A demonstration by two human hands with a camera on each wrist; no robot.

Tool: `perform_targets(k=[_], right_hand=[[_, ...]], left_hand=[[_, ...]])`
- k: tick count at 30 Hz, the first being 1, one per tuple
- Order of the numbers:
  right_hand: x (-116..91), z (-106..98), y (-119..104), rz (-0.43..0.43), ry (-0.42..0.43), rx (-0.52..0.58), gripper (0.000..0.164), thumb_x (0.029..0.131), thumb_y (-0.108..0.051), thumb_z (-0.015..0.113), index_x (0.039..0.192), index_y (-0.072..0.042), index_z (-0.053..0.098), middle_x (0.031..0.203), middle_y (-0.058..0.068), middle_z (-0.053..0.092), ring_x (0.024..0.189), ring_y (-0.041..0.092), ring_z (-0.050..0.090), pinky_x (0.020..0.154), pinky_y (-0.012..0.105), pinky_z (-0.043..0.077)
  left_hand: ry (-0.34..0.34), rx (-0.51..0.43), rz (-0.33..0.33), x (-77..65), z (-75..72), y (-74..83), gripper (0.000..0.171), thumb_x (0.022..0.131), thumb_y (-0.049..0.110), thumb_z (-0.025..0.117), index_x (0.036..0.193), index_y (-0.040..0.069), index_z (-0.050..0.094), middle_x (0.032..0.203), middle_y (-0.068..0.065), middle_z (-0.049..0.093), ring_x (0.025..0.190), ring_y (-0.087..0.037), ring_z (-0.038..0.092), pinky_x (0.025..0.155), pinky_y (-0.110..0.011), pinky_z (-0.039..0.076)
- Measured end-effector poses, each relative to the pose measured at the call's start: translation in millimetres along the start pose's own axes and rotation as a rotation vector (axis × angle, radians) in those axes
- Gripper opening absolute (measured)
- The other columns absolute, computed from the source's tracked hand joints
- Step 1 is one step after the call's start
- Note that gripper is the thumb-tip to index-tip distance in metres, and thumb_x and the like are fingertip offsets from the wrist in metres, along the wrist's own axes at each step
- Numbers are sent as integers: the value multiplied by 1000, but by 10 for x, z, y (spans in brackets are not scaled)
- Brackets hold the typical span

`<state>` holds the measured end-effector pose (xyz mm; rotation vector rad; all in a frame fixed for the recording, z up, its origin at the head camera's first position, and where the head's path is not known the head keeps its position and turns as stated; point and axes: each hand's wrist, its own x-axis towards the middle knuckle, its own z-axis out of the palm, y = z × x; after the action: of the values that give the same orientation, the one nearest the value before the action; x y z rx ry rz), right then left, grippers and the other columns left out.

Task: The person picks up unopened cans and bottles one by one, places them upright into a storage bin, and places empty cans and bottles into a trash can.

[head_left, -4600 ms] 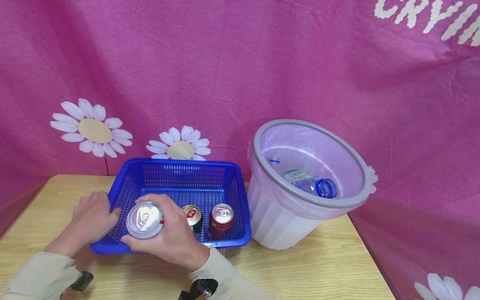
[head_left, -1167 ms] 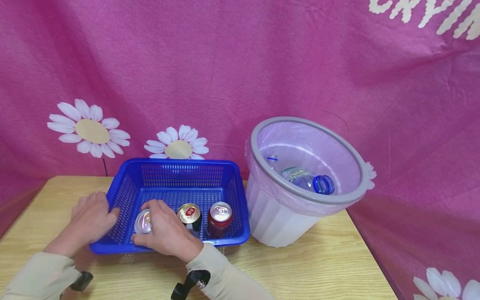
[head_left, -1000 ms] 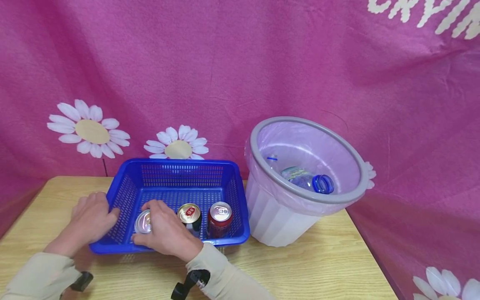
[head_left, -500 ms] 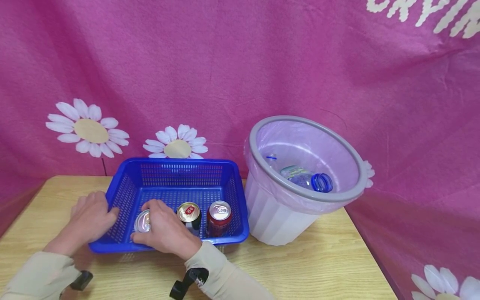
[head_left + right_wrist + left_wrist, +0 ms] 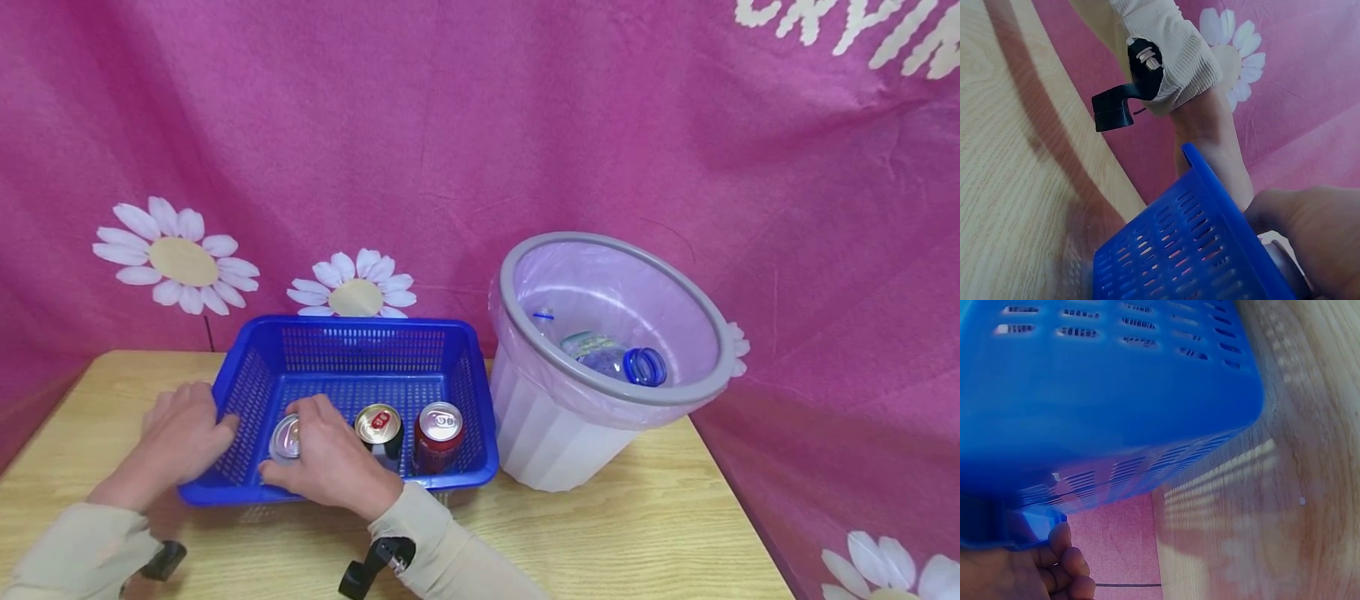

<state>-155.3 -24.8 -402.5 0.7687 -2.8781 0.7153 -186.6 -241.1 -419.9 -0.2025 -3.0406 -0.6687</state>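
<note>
A blue plastic basket point(image 5: 375, 323) sits on the table. My left hand point(image 5: 183, 433) grips its left rim; in the left wrist view, curled fingers point(image 5: 1063, 562) show under the rim. Inside the basket's front left, my right hand point(image 5: 330, 454) holds a can with a silver top point(image 5: 285, 437), thumb and fingers round it. My palm hides much of this can; part of it shows in the right wrist view, a silver can point(image 5: 1285, 265) behind the basket wall. To its right stand a dark can with a gold top point(image 5: 379, 433) and a red can point(image 5: 438, 437), both upright.
A white bin point(image 5: 555, 442) with a grey rim and a clear liner stands right of the basket, holding clear plastic bottles point(image 5: 600, 354), one with a blue ring at its neck. A pink cloth with daisies point(image 5: 450, 167) hangs behind the wooden table point(image 5: 615, 533).
My right hand has lowered the silver-topped can from above the basket to its floor, beside the dark can. Over the last second only its fingers shift slightly. The left hand keeps its grip.
</note>
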Motion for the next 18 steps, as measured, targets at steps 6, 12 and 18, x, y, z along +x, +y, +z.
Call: perform_targets(k=[6, 12, 18], right_hand=[[2, -2, -12, 8, 3, -19, 65, 85, -46, 78, 134, -9, 57, 115, -3, 61, 97, 0, 56, 86, 9, 46], [-8, -10, -22, 17, 1, -3, 64, 85, -43, 77, 136, -9, 57, 115, -4, 60, 97, 0, 55, 85, 8, 46], [-23, -18, -30, 35, -1, 19, 65, 85, -42, 76, 137, -9, 56, 116, -5, 59, 97, -1, 54, 85, 9, 46]], left_hand=[[9, 1, 0, 11, -19, -3, 41, 97, 24, 54, 105, -16, 50, 93, -27, 52, 90, -44, 46, 71, -45, 33], [11, 0, 2, 9, 11, -15, 41, 96, 24, 55, 104, -15, 50, 91, -25, 51, 89, -42, 45, 71, -44, 32], [16, 2, -1, 7, 4, -5, 41, 96, 24, 55, 104, -16, 50, 92, -26, 51, 89, -43, 45, 71, -44, 32]])
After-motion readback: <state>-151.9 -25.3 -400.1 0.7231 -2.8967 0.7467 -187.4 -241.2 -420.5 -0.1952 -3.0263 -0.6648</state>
